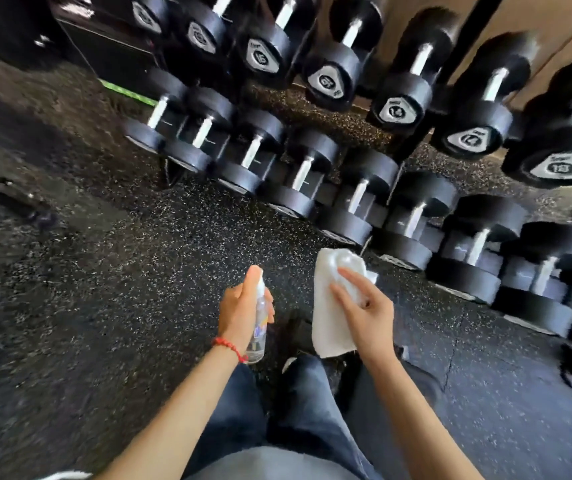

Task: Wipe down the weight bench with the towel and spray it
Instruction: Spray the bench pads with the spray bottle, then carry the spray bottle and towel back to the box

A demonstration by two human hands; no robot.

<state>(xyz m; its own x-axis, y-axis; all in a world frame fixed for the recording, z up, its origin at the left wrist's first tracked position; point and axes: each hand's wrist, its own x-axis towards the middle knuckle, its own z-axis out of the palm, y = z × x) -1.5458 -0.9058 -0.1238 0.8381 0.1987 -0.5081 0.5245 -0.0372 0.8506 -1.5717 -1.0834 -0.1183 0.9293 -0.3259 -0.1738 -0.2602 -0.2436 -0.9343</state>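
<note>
My left hand (241, 306) grips a clear plastic spray bottle (259, 327), held upright in front of my legs with the nozzle end under my fingers. My right hand (364, 308) holds a white towel (329, 306), which hangs down from my fingers above the floor. The two hands are side by side, about a hand's width apart. No weight bench shows in this view. A red bead bracelet circles my left wrist.
A two-tier rack of black dumbbells (357, 199) with chrome handles runs from upper left to right, close ahead. Speckled black rubber flooring (121, 271) spreads to the left. My legs in dark jeans (298, 403) fill the bottom centre. Dark equipment lies at the far left.
</note>
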